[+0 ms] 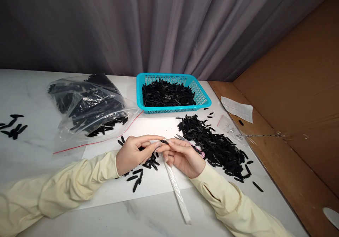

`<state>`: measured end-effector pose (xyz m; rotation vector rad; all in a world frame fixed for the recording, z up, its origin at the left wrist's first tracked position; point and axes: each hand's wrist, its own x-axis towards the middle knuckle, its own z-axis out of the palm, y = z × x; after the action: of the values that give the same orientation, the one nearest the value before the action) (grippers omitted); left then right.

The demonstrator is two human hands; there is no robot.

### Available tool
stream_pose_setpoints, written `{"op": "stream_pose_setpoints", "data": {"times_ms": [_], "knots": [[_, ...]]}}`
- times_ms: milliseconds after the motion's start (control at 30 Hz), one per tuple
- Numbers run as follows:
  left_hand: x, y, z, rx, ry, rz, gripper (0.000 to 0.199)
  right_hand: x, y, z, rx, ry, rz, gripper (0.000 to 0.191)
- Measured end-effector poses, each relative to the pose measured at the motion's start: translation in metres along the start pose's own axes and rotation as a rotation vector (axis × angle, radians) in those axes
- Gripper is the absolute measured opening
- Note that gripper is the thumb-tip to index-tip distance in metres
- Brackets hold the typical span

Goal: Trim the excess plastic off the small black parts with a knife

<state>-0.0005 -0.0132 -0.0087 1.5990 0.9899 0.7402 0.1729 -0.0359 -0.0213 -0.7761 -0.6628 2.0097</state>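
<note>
My left hand and my right hand meet over a white sheet. Their fingertips pinch a small, slim black piece between them. A long, narrow white strip runs from under my right fingers toward the front of the table; whether either hand grips it is hidden. Similar loose black pieces lie below and behind my left hand. Scissors with a pink handle lie partly hidden behind my right hand, beside a large pile of black pieces.
A turquoise basket full of black pieces stands at the back. To its left lies a clear zip bag of the same pieces. More are scattered far left. A cardboard wall, paper slip and small clear bag are at right.
</note>
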Motion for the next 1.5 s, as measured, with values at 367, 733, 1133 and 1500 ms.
{"op": "stream_pose_setpoints", "data": {"times_ms": [367,733,1133,1500], "knots": [[-0.001,0.002,-0.001,-0.067,-0.018,-0.023,0.03,0.0,-0.001,0.002,0.012,0.048,0.024,0.02],[0.013,0.001,-0.01,-0.465,-0.014,-0.263,0.041,0.0,-0.045,0.011,-0.445,0.213,-0.331,0.014],[0.02,-0.003,-0.014,-0.728,-0.046,-0.286,0.04,0.027,-0.068,0.036,-1.555,0.295,-0.715,0.006],[0.016,-0.002,-0.01,-0.613,-0.026,-0.187,0.05,0.017,0.005,0.037,-0.595,0.045,-0.052,0.034]]}}
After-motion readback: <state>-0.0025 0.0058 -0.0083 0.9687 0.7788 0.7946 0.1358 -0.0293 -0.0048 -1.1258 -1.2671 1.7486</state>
